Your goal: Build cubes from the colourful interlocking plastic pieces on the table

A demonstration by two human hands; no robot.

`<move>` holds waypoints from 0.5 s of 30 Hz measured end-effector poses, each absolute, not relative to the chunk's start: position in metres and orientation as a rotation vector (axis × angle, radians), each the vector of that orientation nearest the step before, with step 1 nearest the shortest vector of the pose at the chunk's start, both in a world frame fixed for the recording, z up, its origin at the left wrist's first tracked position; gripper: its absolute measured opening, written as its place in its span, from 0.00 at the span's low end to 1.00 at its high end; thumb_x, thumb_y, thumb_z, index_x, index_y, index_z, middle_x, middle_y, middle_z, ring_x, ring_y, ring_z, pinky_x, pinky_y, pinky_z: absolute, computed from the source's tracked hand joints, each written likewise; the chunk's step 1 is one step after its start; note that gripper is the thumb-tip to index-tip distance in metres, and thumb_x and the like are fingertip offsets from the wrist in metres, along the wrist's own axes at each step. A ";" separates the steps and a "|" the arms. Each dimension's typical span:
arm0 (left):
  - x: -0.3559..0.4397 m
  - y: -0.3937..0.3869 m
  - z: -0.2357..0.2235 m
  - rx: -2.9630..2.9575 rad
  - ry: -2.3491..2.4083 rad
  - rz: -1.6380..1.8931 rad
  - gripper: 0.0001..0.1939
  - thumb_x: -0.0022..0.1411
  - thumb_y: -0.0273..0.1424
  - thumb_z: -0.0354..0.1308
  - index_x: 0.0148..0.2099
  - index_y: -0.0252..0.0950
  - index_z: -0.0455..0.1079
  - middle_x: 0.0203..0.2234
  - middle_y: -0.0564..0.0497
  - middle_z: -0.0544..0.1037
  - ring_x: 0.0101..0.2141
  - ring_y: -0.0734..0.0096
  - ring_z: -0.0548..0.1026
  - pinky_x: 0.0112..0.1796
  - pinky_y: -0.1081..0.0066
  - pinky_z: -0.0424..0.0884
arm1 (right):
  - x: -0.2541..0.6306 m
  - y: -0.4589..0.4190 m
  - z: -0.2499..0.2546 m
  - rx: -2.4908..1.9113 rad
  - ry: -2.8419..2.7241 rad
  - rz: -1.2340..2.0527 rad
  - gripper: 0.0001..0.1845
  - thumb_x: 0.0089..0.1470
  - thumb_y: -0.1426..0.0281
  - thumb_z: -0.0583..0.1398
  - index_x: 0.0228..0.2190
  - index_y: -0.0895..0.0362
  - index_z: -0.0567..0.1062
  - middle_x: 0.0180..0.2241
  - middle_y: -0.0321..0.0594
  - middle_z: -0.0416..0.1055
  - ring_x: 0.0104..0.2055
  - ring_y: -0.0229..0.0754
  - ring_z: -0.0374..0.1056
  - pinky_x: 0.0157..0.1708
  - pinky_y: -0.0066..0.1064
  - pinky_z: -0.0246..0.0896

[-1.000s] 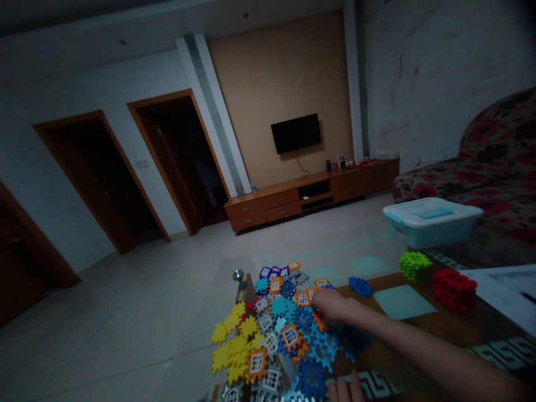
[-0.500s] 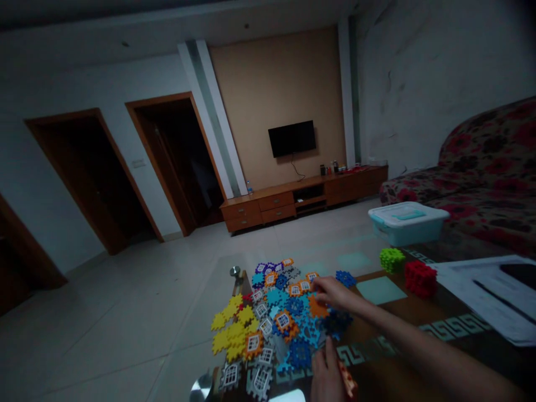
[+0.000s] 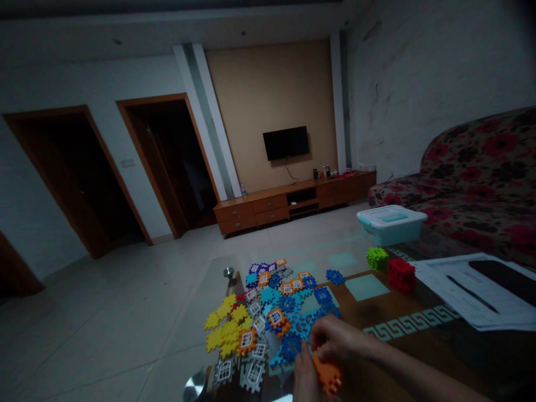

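Observation:
At the near edge of the table, my left hand [image 3: 306, 375] and my right hand [image 3: 337, 338] are together around orange gear-edged interlocking plastic tiles [image 3: 327, 373]. The fingers of my right hand are pinched at the upper edge of the orange tiles, and my left hand grips them from the left. My fingers partly hide how the tiles meet. Just beyond my hands lie blue tiles [image 3: 292, 347]. Yellow tiles [image 3: 228, 335] are piled to the left, near grey tiles with white window inserts [image 3: 253, 374].
A red cube of joined tiles [image 3: 401, 274] and a green block [image 3: 377, 258] stand to the right. Papers [image 3: 456, 310] carry a pen and a dark flat object. Behind stands a teal storage box with a white lid [image 3: 391, 224]; a floral sofa [image 3: 473, 162] is beyond.
My right hand has come back toward me from the pile with an orange tile and joined my left hand at the orange piece. The camera view has shifted slightly.

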State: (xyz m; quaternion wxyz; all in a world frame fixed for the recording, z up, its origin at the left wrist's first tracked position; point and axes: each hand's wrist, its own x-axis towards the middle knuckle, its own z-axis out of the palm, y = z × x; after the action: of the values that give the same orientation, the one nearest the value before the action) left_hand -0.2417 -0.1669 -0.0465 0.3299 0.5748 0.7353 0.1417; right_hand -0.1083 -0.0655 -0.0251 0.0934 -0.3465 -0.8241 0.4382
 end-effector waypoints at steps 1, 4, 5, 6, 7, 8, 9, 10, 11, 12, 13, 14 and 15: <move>-0.244 -0.167 -0.045 1.505 1.906 0.367 0.60 0.38 0.25 0.65 0.70 0.21 0.39 0.65 0.34 0.59 0.64 0.58 0.57 0.61 0.75 0.54 | -0.111 -0.064 -0.026 -1.018 -2.484 1.151 0.12 0.39 0.77 0.65 0.31 0.56 0.81 0.30 0.35 0.76 0.33 0.40 0.69 0.33 0.27 0.60; -0.255 -0.167 -0.037 1.565 1.901 0.387 0.52 0.47 0.33 0.65 0.69 0.21 0.44 0.65 0.35 0.58 0.65 0.59 0.56 0.62 0.75 0.52 | -0.125 -0.052 -0.025 -0.952 -2.552 0.794 0.11 0.44 0.75 0.64 0.34 0.55 0.82 0.37 0.40 0.78 0.42 0.43 0.70 0.42 0.29 0.60; -0.258 -0.168 -0.034 1.595 1.943 0.393 0.46 0.53 0.35 0.61 0.68 0.22 0.48 0.64 0.36 0.60 0.65 0.61 0.56 0.62 0.75 0.51 | -0.133 -0.047 -0.023 -0.941 -2.602 0.705 0.12 0.48 0.75 0.62 0.35 0.55 0.82 0.38 0.40 0.78 0.43 0.43 0.70 0.43 0.29 0.60; -0.261 -0.168 -0.030 1.618 2.003 0.382 0.38 0.58 0.36 0.55 0.67 0.24 0.52 0.63 0.37 0.62 0.64 0.61 0.58 0.62 0.74 0.51 | -0.142 -0.042 -0.021 -0.938 -2.669 0.630 0.12 0.49 0.76 0.61 0.36 0.54 0.82 0.38 0.40 0.79 0.42 0.43 0.71 0.42 0.28 0.60; -0.263 -0.168 -0.027 1.628 2.073 0.347 0.32 0.61 0.35 0.51 0.65 0.27 0.57 0.62 0.38 0.64 0.63 0.61 0.60 0.62 0.72 0.53 | -0.153 -0.038 -0.020 -0.942 -2.742 0.569 0.13 0.50 0.76 0.60 0.36 0.55 0.82 0.37 0.41 0.79 0.41 0.43 0.71 0.40 0.28 0.60; -0.264 -0.167 -0.025 1.623 2.140 0.294 0.28 0.63 0.34 0.49 0.64 0.29 0.60 0.60 0.39 0.66 0.61 0.61 0.62 0.61 0.70 0.55 | -0.164 -0.034 -0.019 -0.951 -2.805 0.516 0.14 0.50 0.77 0.60 0.36 0.55 0.83 0.36 0.42 0.80 0.39 0.43 0.72 0.38 0.27 0.61; -0.264 -0.167 -0.022 1.616 2.191 0.239 0.26 0.63 0.32 0.48 0.62 0.31 0.63 0.59 0.40 0.67 0.61 0.59 0.63 0.60 0.67 0.58 | -0.175 -0.031 -0.019 -0.959 -2.851 0.475 0.15 0.49 0.78 0.60 0.36 0.55 0.83 0.36 0.42 0.80 0.39 0.44 0.72 0.36 0.27 0.61; -0.264 -0.166 -0.021 1.600 2.230 0.185 0.25 0.62 0.30 0.48 0.61 0.33 0.64 0.59 0.40 0.67 0.60 0.58 0.63 0.58 0.65 0.60 | -0.185 -0.030 -0.020 -0.961 -2.876 0.443 0.15 0.48 0.78 0.60 0.37 0.55 0.83 0.37 0.43 0.80 0.39 0.45 0.72 0.35 0.27 0.60; -0.264 -0.165 -0.019 1.583 2.257 0.135 0.25 0.61 0.29 0.49 0.61 0.34 0.65 0.60 0.41 0.66 0.61 0.56 0.62 0.58 0.63 0.62 | -0.194 -0.029 -0.022 -0.955 -2.888 0.414 0.16 0.48 0.77 0.60 0.37 0.55 0.82 0.38 0.44 0.79 0.39 0.46 0.72 0.34 0.28 0.60; -0.264 -0.164 -0.019 1.565 2.279 0.092 0.25 0.61 0.28 0.50 0.61 0.35 0.64 0.61 0.41 0.65 0.62 0.55 0.61 0.57 0.61 0.63 | -0.201 -0.028 -0.024 -0.945 -2.903 0.378 0.16 0.49 0.77 0.59 0.38 0.55 0.82 0.39 0.46 0.79 0.39 0.46 0.72 0.34 0.28 0.61; -0.264 -0.163 -0.018 1.550 2.296 0.058 0.26 0.60 0.27 0.51 0.61 0.35 0.64 0.62 0.41 0.64 0.62 0.55 0.60 0.57 0.60 0.63 | -0.207 -0.028 -0.026 -0.932 -2.921 0.338 0.16 0.49 0.77 0.59 0.39 0.56 0.82 0.40 0.47 0.79 0.39 0.47 0.72 0.34 0.29 0.61; -0.264 -0.163 -0.018 1.537 2.307 0.029 0.27 0.59 0.27 0.52 0.62 0.36 0.64 0.63 0.42 0.63 0.63 0.54 0.59 0.58 0.59 0.63 | -0.212 -0.028 -0.028 -0.915 -2.939 0.297 0.16 0.50 0.77 0.58 0.40 0.57 0.81 0.41 0.49 0.78 0.39 0.48 0.72 0.34 0.29 0.62; -0.264 -0.162 -0.018 1.526 2.312 0.005 0.27 0.59 0.28 0.53 0.62 0.37 0.64 0.63 0.42 0.63 0.63 0.54 0.59 0.58 0.58 0.62 | -0.216 -0.028 -0.029 -0.895 -2.962 0.257 0.17 0.50 0.78 0.58 0.40 0.60 0.81 0.41 0.51 0.78 0.38 0.49 0.73 0.34 0.31 0.63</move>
State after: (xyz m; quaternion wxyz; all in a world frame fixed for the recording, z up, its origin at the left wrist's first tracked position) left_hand -0.2640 -0.1622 -0.0178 0.1844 0.5414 0.8203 0.0018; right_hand -0.2161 -0.0283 -0.0291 0.0186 -0.2883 -0.9538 0.0827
